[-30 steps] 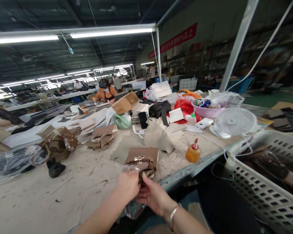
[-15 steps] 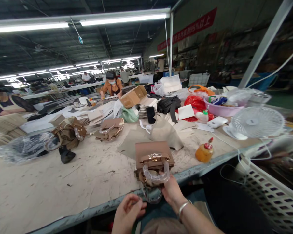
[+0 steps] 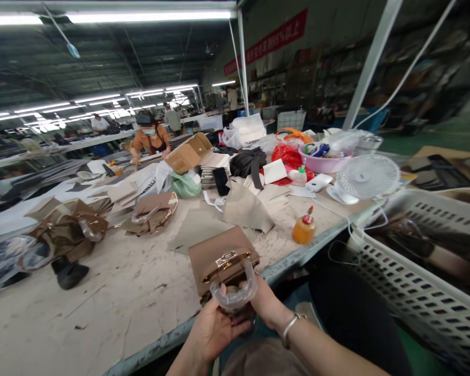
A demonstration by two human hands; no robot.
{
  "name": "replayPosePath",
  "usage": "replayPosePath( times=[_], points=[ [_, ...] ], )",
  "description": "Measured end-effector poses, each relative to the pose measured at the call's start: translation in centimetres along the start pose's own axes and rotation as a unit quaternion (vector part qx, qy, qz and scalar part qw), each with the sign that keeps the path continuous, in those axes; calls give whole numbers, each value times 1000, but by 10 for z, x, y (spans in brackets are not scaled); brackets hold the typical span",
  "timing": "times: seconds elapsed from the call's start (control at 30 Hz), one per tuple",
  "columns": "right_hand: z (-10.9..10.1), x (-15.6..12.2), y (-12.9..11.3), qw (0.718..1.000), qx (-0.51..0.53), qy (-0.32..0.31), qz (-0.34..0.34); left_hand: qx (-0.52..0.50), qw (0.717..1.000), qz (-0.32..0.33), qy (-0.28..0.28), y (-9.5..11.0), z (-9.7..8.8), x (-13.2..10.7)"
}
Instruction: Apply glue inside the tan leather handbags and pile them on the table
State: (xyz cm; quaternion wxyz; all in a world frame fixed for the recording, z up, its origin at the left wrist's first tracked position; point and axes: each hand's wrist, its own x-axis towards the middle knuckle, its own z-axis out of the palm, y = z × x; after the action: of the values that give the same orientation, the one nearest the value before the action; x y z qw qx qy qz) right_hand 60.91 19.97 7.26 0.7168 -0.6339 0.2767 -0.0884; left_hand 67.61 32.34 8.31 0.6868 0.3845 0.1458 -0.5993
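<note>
A small brown handbag (image 3: 218,254) with a gold clasp lies at the near edge of the worktable (image 3: 113,292). Its handle (image 3: 235,295) is wrapped in clear plastic and hangs toward me. My left hand (image 3: 215,330) cups the bag from below, fingers curled at the handle's underside. My right hand (image 3: 264,303), with a silver bangle at the wrist, grips the bag's lower right side by the handle. Both hands are closed on the bag.
More brown bags (image 3: 68,232) (image 3: 151,216) lie on the left of the table, grey leather pieces (image 3: 245,209) and an orange glue bottle (image 3: 303,230) beyond. A white fan (image 3: 366,177), a pink basin (image 3: 323,163) and a white crate (image 3: 423,271) stand right. A person in orange (image 3: 149,138) works further back.
My left hand has come back up from below the table edge and closed under the bag. The bag has tilted slightly, with its handle now toward me.
</note>
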Motion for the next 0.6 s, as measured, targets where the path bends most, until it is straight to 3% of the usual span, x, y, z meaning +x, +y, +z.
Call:
replayPosePath(
  times=[0.17, 0.3, 0.4, 0.5, 0.6],
  points=[
    [0, 9, -10, 989, -146, -2, -12, 32, 993, 22, 113, 1, 19, 5],
    [-6, -6, -24, 979, -201, -24, -20, 13, 980, 84, 178, -3, 10, 12],
    [-15, -23, -31, 965, -256, -17, -50, 86, 970, 129, 187, -1, -5, 17],
    [-23, -33, -31, 941, -323, 32, -95, 165, 956, 173, 169, 3, -14, 19],
    [-25, -32, -25, 925, -356, 64, -113, 120, 970, 148, 149, 4, -9, 17]
  ],
)
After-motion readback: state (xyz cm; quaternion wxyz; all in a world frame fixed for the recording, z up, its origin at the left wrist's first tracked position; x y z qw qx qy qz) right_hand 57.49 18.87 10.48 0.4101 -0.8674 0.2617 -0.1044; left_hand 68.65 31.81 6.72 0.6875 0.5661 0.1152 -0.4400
